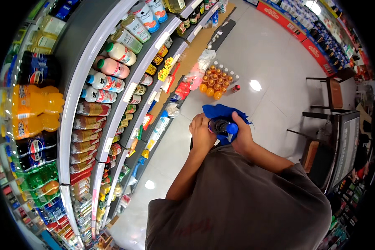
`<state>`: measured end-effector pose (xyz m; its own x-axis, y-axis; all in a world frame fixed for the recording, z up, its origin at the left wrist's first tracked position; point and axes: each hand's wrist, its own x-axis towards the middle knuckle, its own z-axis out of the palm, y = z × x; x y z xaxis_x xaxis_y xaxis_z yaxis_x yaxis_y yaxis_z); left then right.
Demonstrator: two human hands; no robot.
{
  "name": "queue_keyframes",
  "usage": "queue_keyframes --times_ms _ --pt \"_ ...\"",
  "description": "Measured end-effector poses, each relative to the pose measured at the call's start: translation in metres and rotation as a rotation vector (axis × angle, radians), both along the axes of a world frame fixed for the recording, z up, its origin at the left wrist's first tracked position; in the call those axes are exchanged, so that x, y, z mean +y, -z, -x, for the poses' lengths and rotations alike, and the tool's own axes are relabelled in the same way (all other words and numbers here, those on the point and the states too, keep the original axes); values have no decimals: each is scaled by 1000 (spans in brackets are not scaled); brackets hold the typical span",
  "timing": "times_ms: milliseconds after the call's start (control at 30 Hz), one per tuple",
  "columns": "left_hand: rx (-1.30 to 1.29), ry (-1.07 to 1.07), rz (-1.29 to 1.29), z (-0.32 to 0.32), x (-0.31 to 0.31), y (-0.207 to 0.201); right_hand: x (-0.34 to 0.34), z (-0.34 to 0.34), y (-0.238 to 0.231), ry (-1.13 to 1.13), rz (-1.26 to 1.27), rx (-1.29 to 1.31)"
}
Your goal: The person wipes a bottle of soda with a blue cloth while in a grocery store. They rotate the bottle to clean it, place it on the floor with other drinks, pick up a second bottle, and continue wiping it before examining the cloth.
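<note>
In front of my chest is a dark bottle [216,125] with a blue cap, tilted so that the cap points toward me and to the right. My left hand [201,132] is closed around the bottle's left side, its fingers curled. A blue cloth [218,111] lies against the bottle's far side and hangs out to the right. My right hand [242,135] grips this cloth close to the cap, thumb up. The fingers beneath the cloth are hidden.
Tall store shelves [86,62] full of bottles and jars run along my left. On the tiled floor ahead stands a group of orange drink bottles [217,79], with one dark bottle [236,88] beside it. Chairs [335,93] and a dark-framed table [343,143] are at the right.
</note>
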<state>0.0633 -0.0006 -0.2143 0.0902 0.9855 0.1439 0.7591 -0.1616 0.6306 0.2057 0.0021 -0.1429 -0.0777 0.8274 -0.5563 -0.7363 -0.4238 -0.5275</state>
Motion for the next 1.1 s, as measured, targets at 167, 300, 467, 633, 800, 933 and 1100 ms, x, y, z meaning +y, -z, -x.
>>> queue_keyframes --times_ms 167,300,467,633,800,933,1100 --pt "310 122 383 0 29 29 29 -26 37 -240 421 121" --pt "188 310 603 -14 68 64 52 -40 91 -197 490 286" --pt "-345 392 726 26 120 180 104 -4 153 -100 582 132" --pt "-616 -90 1085 48 178 296 151 46 315 134 677 21" --pt "-605 -222 1187 45 225 505 210 84 551 227 749 -43" --pt "-498 -254 1202 41 269 702 248 95 757 244 792 -164" --pt "-416 -307 1126 35 314 862 288 100 913 346 875 -115"
